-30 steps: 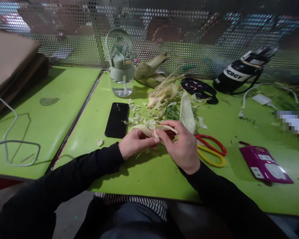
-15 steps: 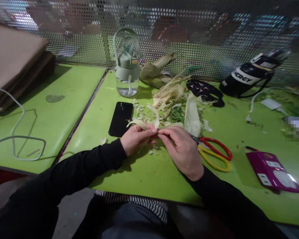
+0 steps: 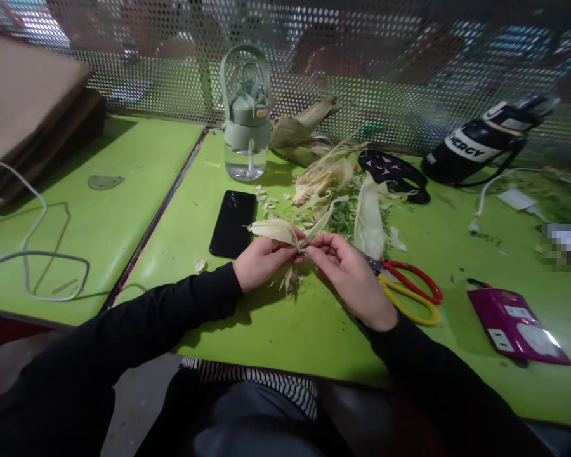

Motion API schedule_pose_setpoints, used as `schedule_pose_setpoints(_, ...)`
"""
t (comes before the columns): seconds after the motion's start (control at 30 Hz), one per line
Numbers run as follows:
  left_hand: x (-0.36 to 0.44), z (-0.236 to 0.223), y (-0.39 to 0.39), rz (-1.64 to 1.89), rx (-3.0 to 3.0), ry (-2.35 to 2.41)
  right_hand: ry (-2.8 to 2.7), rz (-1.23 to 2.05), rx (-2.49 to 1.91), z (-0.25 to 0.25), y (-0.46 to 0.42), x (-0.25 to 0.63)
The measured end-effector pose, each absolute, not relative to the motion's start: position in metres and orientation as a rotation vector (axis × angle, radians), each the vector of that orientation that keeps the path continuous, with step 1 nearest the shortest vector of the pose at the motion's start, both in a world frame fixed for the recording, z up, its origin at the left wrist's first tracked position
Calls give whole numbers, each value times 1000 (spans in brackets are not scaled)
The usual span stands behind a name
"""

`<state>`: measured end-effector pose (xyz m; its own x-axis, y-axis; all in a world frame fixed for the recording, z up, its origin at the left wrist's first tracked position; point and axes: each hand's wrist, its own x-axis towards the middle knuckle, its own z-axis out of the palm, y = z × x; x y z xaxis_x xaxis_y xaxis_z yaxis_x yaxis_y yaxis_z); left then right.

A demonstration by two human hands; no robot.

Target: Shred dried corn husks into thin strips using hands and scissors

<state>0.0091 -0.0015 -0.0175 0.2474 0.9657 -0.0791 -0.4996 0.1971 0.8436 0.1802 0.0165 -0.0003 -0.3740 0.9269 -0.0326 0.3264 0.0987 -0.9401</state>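
Pale strips of corn husk (image 3: 276, 230) fan out above my fingers, gathered at one point between both hands. My left hand (image 3: 261, 261) is closed on the gathered base, thumb on top. From the other side my right hand (image 3: 349, 273) pinches at the same spot, its fingertips almost meeting the left ones. Frayed husk ends hang below the left fingers. Beyond the hands lie a bundle of dry husks (image 3: 321, 181), green shreds (image 3: 341, 217) and one broad husk leaf (image 3: 368, 219). Scissors (image 3: 412, 292) with one red and one yellow handle lie beside my right hand.
A black phone (image 3: 233, 223) lies left of the husks, a water bottle (image 3: 246, 143) behind it. At the right are a purple power strip (image 3: 518, 324), a leaning black bottle (image 3: 476, 143) and a white cable. Cardboard (image 3: 28, 108) and a grey cable (image 3: 57, 259) occupy the left.
The husk strips in my hands have opened out and now stand more spread, with frayed ends showing below. My right hand has turned slightly. The view has shifted a little.
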Motion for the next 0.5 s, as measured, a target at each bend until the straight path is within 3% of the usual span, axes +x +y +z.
schedule_pose_setpoints(0.33,6,-15,0,1191,1114,814,-1468,1491,-1238,-6,14,178)
schedule_pose_setpoints(0.5,3,-18,0,1183,1145,829,-1575,1381,-1078,-14,16,180)
